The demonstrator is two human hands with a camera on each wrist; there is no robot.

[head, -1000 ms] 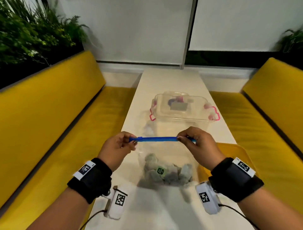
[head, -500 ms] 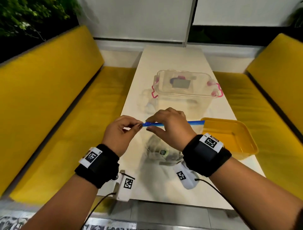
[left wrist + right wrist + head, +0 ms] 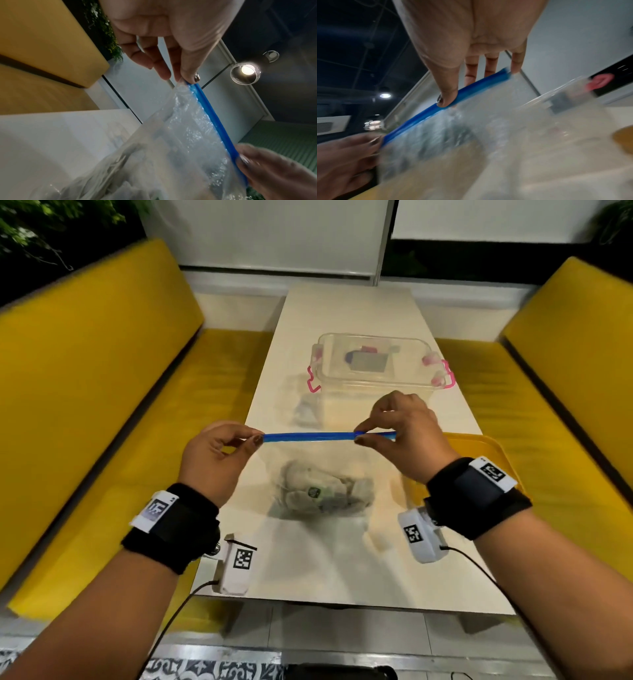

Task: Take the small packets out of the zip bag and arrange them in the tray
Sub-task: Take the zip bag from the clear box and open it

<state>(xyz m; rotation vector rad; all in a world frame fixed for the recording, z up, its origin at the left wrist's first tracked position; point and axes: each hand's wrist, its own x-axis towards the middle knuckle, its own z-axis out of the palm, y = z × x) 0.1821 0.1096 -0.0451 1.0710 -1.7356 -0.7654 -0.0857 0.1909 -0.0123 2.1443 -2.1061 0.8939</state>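
A clear zip bag [image 3: 325, 470] with a blue zip strip [image 3: 308, 436] hangs upright above the white table [image 3: 342, 570], its bottom touching it. Several small grey packets [image 3: 322, 491] lie heaped in its bottom. My left hand [image 3: 219, 453] pinches the strip's left end between thumb and forefinger [image 3: 188, 75]. My right hand [image 3: 400, 436] pinches the strip close to its right end, thumb on the near side [image 3: 447, 100]. The yellow tray [image 3: 479, 450] sits on the table at the right, partly hidden behind my right wrist.
A clear lidded storage box [image 3: 376, 364] with pink latches stands on the table beyond the bag. Yellow benches [image 3: 85, 392] run along both sides of the table. Cables trail from the wrist cameras over the table's near edge.
My right hand slid from near the left hand rightward along the blue strip to near its right end. The left hand kept its pinch on the left end.
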